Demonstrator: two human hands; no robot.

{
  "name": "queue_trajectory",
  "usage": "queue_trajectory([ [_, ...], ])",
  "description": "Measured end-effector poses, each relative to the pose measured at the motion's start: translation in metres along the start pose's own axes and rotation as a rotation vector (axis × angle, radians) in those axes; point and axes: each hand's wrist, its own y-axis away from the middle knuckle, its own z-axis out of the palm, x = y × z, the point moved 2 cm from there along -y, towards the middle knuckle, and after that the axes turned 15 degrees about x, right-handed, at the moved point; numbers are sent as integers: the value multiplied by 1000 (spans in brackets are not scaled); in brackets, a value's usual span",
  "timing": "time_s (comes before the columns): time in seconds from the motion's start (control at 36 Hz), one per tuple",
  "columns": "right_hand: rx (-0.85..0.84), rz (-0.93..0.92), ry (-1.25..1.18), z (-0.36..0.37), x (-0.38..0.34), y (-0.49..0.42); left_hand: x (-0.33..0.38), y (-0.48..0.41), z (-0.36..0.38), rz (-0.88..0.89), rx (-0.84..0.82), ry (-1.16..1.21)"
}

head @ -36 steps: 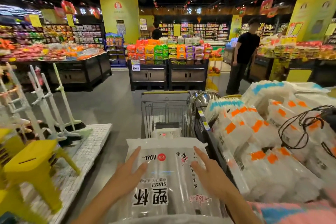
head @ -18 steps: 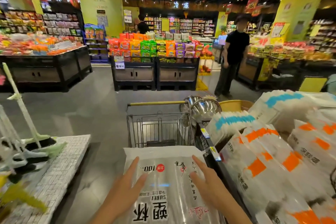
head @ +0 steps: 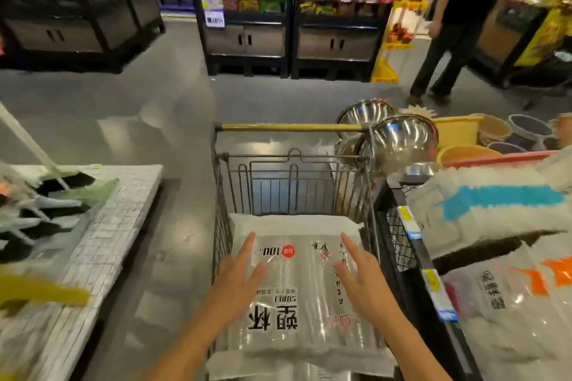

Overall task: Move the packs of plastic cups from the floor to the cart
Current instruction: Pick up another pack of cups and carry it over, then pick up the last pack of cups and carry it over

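While both hands keep the same flat, spread pose they had a second ago, the view has tipped downward, so the ceiling and banners are gone and the floor and cart fill the frame. The left hand (head: 240, 284) lies open with fingers splayed on the top pack of plastic cups (head: 297, 297); the right hand (head: 363, 278) is open too, fingers wide, palm just over or lightly on the film, and I cannot tell which. Neither grips anything. My reading is that this pack is already set down in the cart (head: 294, 170) and the hands are only pressing or steadying it, so a release and a return for another pack would follow.

The pack is a long, soft-sided bundle in clear, glossy film with black characters and a red dot, its far end crinkled white; another pack edge shows beneath it. The cart is thin grey wire, rigid and gridded, with a brass-coloured handle bar (head: 291, 127) at the far end. Just right, a black mesh bin (head: 402, 244) holds more bagged cups (head: 495, 210), striped blue and orange. Beyond it sit polished steel bowls (head: 399, 139), rounded and mirror-bright. Further off, a smooth grey floor (head: 154, 102) runs to dark display stands (head: 247, 40) stacked with bright snack bags, where a person in black (head: 448, 40) stands.
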Motion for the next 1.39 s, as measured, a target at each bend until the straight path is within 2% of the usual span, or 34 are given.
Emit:
queue_trajectory([
  [0.19,-30,64,-6,74,68,-79,-52,-87,80,-67,-16,-10],
  [0.42,-68,108,23,136,121,-111,-98,-122,131,-141,-43,-7],
  [0.53,-72,111,16,147,129,-111,-100,-125,142,-192,-48,46],
  [0.69,-67,109,21,145,122,-111,-110,-127,145,-164,-5,13],
  [0.81,-94,112,80,134,108,-108,-96,-124,133,-158,-24,-79],
  [0.89,-102,125,219,122,99,-109,-85,-122,119,-163,-55,-233],
  [0.94,-108,81,339,109,87,-111,-73,-122,105,-116,-52,-337],
  [1.03,-102,-101,460,87,56,-115,-46,-123,75,3,-35,-484],
  [1.14,-159,-315,578,57,-4,-121,5,-116,19,135,71,-565],
  [1.28,-201,-570,674,20,-94,-117,62,-84,-55,164,204,-543],
  [1.39,-231,-694,702,2,-156,-105,90,-49,-109,146,288,-581],
])
